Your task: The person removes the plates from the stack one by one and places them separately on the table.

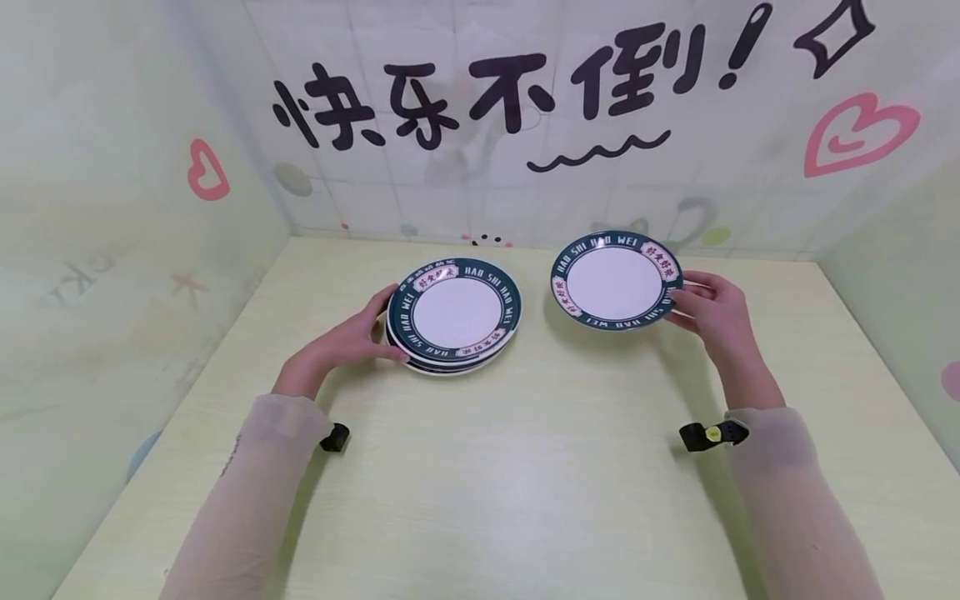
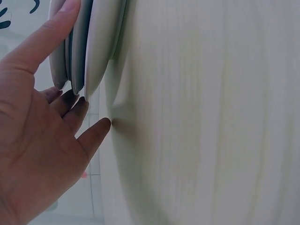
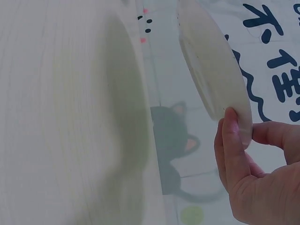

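Observation:
A stack of round plates with white centres and dark green lettered rims sits on the table, left of centre. My left hand rests against its left edge, thumb at the near side and fingers at the far side. In the left wrist view, the spread fingers of the left hand touch the edges of the stacked plates. Above the table to the right, a single matching plate is held up, pinched at its right rim by my right hand. Its pale underside shows in the right wrist view, the right hand's thumb and fingers on opposite faces.
The pale wood-look table meets a back wall printed with black characters and hearts. Side walls flank it left and right. Black wrist devices sit at both sleeve cuffs.

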The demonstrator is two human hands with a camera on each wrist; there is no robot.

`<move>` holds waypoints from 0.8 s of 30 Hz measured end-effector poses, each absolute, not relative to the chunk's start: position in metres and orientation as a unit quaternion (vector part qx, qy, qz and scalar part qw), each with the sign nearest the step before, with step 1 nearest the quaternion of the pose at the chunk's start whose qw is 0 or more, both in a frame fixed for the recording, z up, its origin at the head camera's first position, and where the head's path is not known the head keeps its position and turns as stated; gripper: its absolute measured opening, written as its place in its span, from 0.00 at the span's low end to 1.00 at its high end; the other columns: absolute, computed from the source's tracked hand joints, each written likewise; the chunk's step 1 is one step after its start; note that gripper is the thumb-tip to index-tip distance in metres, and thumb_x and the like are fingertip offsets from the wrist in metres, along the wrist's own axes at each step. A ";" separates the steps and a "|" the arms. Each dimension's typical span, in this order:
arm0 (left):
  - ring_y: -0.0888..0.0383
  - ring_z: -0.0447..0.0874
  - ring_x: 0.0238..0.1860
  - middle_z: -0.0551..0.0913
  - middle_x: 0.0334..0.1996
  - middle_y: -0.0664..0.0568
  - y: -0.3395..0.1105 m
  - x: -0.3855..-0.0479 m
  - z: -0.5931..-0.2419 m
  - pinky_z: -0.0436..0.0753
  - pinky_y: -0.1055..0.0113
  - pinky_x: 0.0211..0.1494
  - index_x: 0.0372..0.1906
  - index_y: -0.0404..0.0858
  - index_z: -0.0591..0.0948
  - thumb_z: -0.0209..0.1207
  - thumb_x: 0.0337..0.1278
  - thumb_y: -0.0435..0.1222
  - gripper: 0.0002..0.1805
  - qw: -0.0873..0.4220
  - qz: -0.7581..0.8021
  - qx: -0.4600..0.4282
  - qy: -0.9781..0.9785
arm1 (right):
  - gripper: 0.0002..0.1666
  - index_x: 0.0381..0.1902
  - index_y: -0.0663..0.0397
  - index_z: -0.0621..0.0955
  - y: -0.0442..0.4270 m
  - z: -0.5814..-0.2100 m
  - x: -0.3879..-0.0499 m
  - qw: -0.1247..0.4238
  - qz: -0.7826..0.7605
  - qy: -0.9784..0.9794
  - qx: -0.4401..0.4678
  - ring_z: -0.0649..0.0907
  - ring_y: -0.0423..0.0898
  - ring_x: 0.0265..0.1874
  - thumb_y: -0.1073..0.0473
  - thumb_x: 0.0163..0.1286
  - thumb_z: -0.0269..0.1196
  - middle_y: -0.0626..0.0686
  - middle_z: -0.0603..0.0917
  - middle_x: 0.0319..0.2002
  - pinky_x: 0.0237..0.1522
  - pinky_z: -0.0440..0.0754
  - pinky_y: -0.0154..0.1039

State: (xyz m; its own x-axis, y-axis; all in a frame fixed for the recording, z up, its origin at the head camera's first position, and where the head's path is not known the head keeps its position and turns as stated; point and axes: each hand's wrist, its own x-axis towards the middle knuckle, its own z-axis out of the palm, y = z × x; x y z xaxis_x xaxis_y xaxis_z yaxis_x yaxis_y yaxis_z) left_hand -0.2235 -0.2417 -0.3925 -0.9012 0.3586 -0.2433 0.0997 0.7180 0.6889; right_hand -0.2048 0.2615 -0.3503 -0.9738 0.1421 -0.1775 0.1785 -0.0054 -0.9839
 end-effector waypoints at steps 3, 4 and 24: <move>0.38 0.38 0.81 0.42 0.81 0.40 -0.242 -0.223 -0.394 0.46 0.37 0.80 0.81 0.51 0.35 0.75 0.46 0.51 0.69 0.185 0.355 0.126 0.908 | 0.31 0.68 0.66 0.64 0.267 -0.351 -0.203 0.010 -0.712 0.692 0.118 0.86 0.33 0.29 0.66 0.71 0.60 0.41 0.83 0.34 0.34 0.87 0.28; 0.37 0.38 0.81 0.42 0.81 0.40 -0.242 -0.222 -0.394 0.46 0.36 0.80 0.81 0.51 0.35 0.75 0.46 0.51 0.69 0.185 0.355 0.126 0.908 | 0.31 0.68 0.65 0.64 0.269 -0.351 -0.203 0.010 -0.716 0.688 0.120 0.86 0.33 0.29 0.67 0.71 0.60 0.41 0.83 0.34 0.34 0.87 0.28; 0.36 0.38 0.81 0.41 0.81 0.39 -0.243 -0.219 -0.396 0.47 0.36 0.80 0.81 0.51 0.35 0.75 0.47 0.50 0.68 0.184 0.355 0.120 0.909 | 0.30 0.67 0.59 0.65 0.307 -0.354 -0.193 -0.006 -0.755 0.635 0.161 0.88 0.35 0.28 0.69 0.70 0.60 0.42 0.83 0.33 0.34 0.88 0.29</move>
